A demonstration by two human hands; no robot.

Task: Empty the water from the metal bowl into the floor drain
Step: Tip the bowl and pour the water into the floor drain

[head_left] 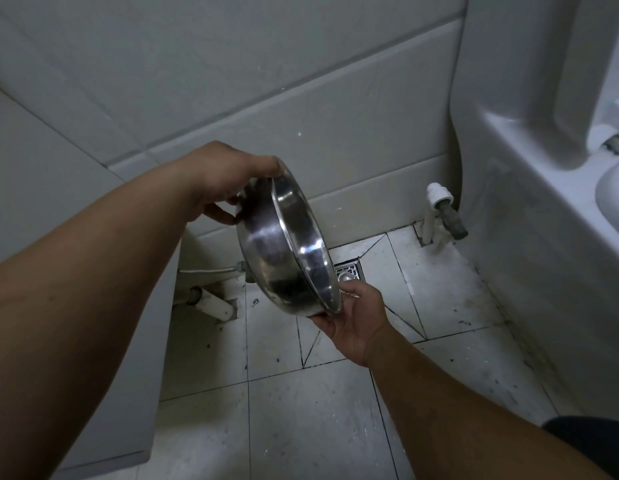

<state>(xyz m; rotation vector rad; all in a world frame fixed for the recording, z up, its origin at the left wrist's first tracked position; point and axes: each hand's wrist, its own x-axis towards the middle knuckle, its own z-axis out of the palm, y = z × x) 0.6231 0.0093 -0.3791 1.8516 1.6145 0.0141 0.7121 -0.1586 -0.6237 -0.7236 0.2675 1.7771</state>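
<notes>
Now the round, shallow stainless-steel bowl (287, 244) is tipped almost onto its edge, mouth turned right and away toward the square metal floor drain (347, 271), which sits in the tiled floor (301, 410) near the foot of the back wall and shows just past the bowl's lower rim. The left hand (228, 181) grips the upper rim and base, fingers curled over the top and thumb pressed on the underside. The right hand (356, 317) cups the lower rim from beneath, fingers wrapped round the edge.

No water shows inside the bowl or falling from it, so the pour looks close to finished; whether drops remain cannot be told. To do it well, I would keep the low rim directly over the grate, hold the steep tilt, and give a light shake so the last film runs into the drain and not across the tiles.

A white pipe with a grey valve (443, 209) stands at the wall right of the drain, a white toilet base (508, 168) fills the right side, and a white pipe stub (214, 303) with a braided hose (211, 270) lies left. None blocks the grate; the right hand's fingers partly cover it.
</notes>
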